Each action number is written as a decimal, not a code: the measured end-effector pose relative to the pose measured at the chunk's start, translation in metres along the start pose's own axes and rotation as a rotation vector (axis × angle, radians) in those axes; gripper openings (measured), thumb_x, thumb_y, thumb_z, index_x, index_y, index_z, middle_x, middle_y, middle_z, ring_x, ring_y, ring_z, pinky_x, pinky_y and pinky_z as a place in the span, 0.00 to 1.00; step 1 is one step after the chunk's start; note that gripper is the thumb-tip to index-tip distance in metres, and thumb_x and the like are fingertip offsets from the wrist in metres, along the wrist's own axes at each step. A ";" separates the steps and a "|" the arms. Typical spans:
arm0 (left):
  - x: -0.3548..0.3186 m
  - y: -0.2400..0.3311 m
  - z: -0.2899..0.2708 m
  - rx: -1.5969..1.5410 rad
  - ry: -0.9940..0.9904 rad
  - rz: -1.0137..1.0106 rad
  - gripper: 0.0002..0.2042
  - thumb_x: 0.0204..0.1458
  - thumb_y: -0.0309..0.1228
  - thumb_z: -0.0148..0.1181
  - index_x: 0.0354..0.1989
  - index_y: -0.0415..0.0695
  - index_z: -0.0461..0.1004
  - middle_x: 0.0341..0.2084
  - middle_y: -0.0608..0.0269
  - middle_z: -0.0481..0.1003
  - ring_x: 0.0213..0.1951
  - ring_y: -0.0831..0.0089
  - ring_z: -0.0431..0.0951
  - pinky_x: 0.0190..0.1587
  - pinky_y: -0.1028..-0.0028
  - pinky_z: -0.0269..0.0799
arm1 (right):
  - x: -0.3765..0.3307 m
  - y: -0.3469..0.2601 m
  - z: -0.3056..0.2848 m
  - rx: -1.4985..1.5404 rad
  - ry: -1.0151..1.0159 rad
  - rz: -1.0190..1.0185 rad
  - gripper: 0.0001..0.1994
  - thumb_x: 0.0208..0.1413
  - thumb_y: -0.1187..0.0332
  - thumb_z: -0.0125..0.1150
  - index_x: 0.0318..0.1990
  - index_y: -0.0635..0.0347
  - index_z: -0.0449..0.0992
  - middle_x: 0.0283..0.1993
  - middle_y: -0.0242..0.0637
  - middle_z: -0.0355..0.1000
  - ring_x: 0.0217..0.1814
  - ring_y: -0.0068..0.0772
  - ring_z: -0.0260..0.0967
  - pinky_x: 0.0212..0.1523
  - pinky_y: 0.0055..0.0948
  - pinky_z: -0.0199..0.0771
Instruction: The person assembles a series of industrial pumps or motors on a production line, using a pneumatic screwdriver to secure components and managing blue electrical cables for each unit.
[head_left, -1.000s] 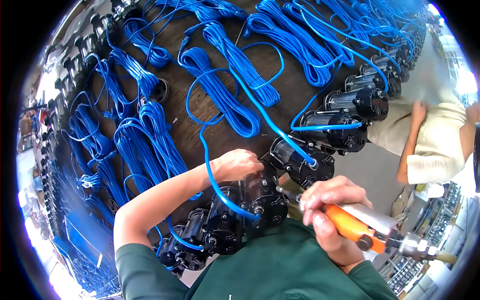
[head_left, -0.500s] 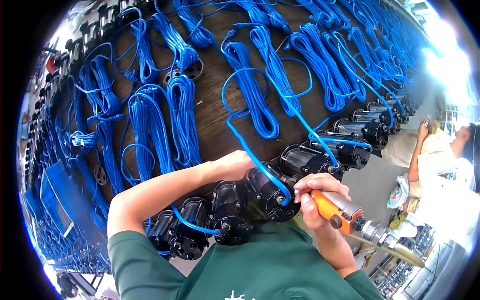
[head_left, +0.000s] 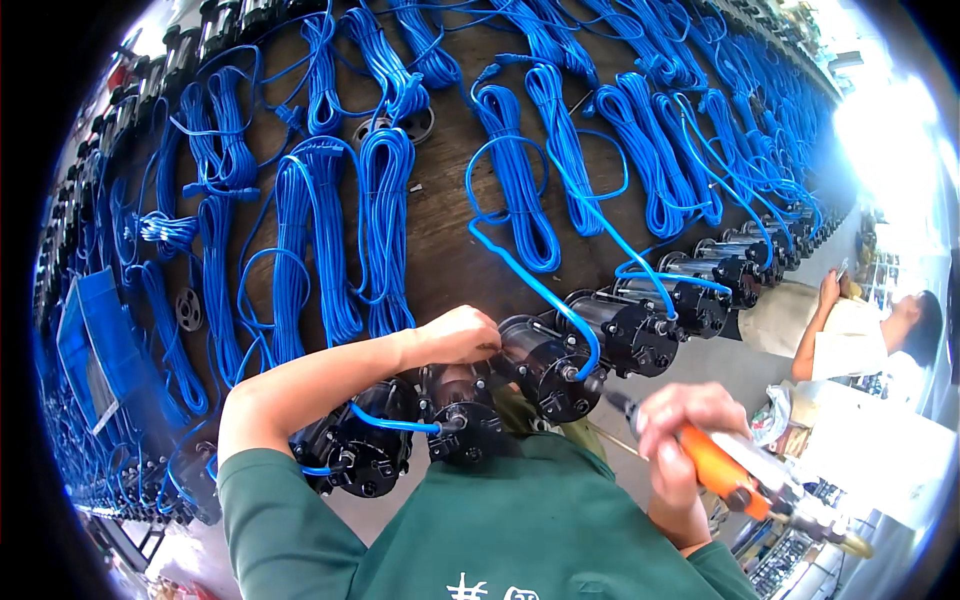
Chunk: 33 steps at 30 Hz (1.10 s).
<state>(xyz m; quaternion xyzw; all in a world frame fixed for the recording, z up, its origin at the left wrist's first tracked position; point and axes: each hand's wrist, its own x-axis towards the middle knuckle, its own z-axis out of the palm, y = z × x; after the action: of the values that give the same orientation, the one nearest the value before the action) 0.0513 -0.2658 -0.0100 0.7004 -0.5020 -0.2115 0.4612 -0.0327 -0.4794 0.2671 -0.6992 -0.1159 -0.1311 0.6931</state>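
Orange-handled power screwdriver (head_left: 722, 468) sat clamped in the right hand (head_left: 678, 440), fingers wrapped round its grip. Its long axis ran from lower right up to upper left, the thin bit (head_left: 622, 404) aimed at the end face of the black motor (head_left: 548, 372) at the bench edge, the tip just short of it or barely touching; I could not tell which. The left hand (head_left: 455, 335) lay closed over the top of the neighbouring motor (head_left: 462, 400), fingers curled down onto its body, steadying it. A blue cable (head_left: 540, 290) looped from the aimed-at motor back onto the dark wooden bench (head_left: 440, 240), among many coiled blue cables (head_left: 385, 230). More black motors (head_left: 690, 295) lined the edge rightward. Another person (head_left: 860, 335) stood at far right. Compared with half a second before, the tool sat lower and further right, drawn a little back from the motor, and the left hand had stayed put.
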 end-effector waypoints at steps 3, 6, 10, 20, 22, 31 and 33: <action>0.000 0.001 -0.001 -0.039 0.055 0.006 0.07 0.44 0.28 0.68 0.31 0.41 0.81 0.28 0.55 0.79 0.35 0.54 0.80 0.40 0.60 0.78 | 0.003 -0.009 0.006 0.093 -0.108 -0.056 0.19 0.46 0.83 0.60 0.49 0.69 0.72 0.35 0.49 0.78 0.23 0.31 0.76 0.27 0.30 0.82; 0.001 0.005 -0.006 -0.038 0.039 -0.029 0.07 0.44 0.28 0.68 0.31 0.40 0.81 0.29 0.56 0.79 0.36 0.55 0.80 0.40 0.60 0.78 | 0.003 0.005 0.019 0.073 -0.135 -0.015 0.18 0.45 0.84 0.59 0.47 0.70 0.73 0.34 0.50 0.79 0.24 0.32 0.77 0.26 0.29 0.81; 0.000 0.006 -0.005 -0.079 0.079 -0.010 0.07 0.45 0.28 0.68 0.32 0.40 0.81 0.29 0.56 0.79 0.35 0.54 0.80 0.41 0.60 0.78 | 0.005 0.028 0.033 0.011 -0.182 0.014 0.16 0.44 0.83 0.60 0.44 0.70 0.76 0.33 0.48 0.80 0.25 0.29 0.78 0.27 0.25 0.81; -0.004 -0.020 0.016 -0.010 0.114 0.028 0.06 0.43 0.29 0.64 0.28 0.40 0.81 0.27 0.52 0.79 0.34 0.51 0.80 0.40 0.58 0.76 | -0.002 0.061 0.038 -0.097 -0.310 -0.126 0.10 0.51 0.79 0.61 0.42 0.66 0.73 0.32 0.44 0.75 0.24 0.29 0.76 0.30 0.30 0.82; -0.003 -0.018 0.017 -0.031 0.094 0.026 0.06 0.43 0.29 0.64 0.26 0.39 0.81 0.27 0.51 0.79 0.34 0.51 0.80 0.40 0.58 0.76 | 0.000 0.061 0.037 -0.085 -0.321 -0.116 0.10 0.51 0.79 0.61 0.42 0.66 0.74 0.31 0.43 0.75 0.25 0.29 0.76 0.29 0.30 0.83; 0.004 -0.014 -0.028 0.288 -0.132 -0.055 0.06 0.46 0.31 0.64 0.27 0.42 0.81 0.26 0.50 0.79 0.33 0.49 0.80 0.37 0.56 0.77 | 0.003 0.068 0.035 -0.114 -0.432 -0.171 0.13 0.46 0.81 0.60 0.42 0.69 0.76 0.33 0.46 0.80 0.26 0.31 0.79 0.31 0.26 0.82; 0.008 0.012 -0.076 0.426 -0.151 -0.304 0.06 0.44 0.32 0.65 0.26 0.42 0.81 0.25 0.49 0.80 0.32 0.48 0.81 0.36 0.55 0.78 | 0.001 0.071 0.035 -0.070 -0.383 -0.178 0.13 0.45 0.81 0.60 0.41 0.68 0.79 0.31 0.44 0.80 0.26 0.28 0.79 0.31 0.25 0.81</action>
<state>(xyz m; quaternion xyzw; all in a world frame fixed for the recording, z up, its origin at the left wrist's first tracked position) 0.1063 -0.2406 0.0386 0.8311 -0.4573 -0.2194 0.2280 -0.0061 -0.4452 0.2005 -0.7219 -0.3024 -0.0605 0.6195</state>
